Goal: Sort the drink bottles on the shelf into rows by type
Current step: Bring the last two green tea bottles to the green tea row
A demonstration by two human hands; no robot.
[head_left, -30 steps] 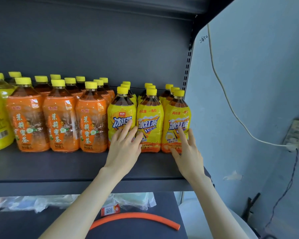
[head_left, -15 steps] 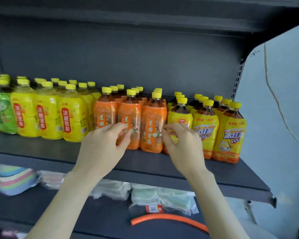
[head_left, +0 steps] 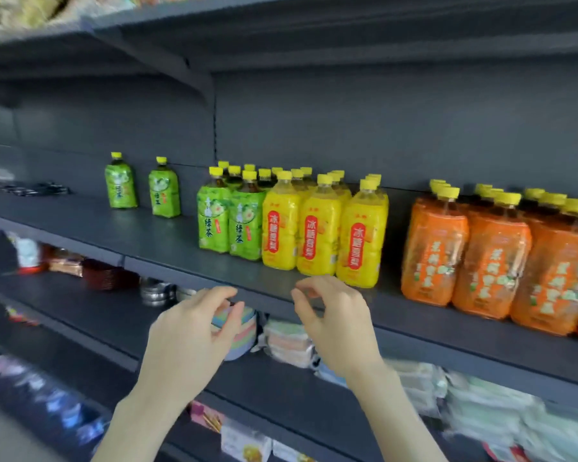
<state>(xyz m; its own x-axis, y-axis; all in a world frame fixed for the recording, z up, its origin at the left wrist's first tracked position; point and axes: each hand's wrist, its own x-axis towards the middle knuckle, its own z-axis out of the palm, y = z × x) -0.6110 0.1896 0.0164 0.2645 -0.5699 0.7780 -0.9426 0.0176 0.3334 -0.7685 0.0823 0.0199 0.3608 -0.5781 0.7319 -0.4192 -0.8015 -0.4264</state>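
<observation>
On the dark grey shelf point(head_left: 147, 238) stand rows of yellow-capped bottles: green tea bottles point(head_left: 229, 225), yellow-labelled bottles point(head_left: 317, 235) touching them, then, after a gap, orange-labelled bottles point(head_left: 481, 258) at the right. Two single green bottles point(head_left: 121, 186) point(head_left: 164, 190) stand apart farther left. My left hand point(head_left: 194, 331) and my right hand point(head_left: 337, 318) hover in front of the shelf's front edge, below the yellow bottles. Both hold nothing, with fingers loosely curled and apart.
The lower shelf point(head_left: 291, 391) carries stacked coloured bowls point(head_left: 239, 331), wrapped packs point(head_left: 291, 341), metal tins point(head_left: 156, 291) and other goods. More packets point(head_left: 244, 441) lie below. An upper shelf point(head_left: 281, 25) overhangs the bottles. Small dark items point(head_left: 37, 189) lie at far left.
The view has swung left along the shelf, past the iced-tea bottles. Both hands came off the orange and iced-tea bottles and now hang free in front of the yellow row.
</observation>
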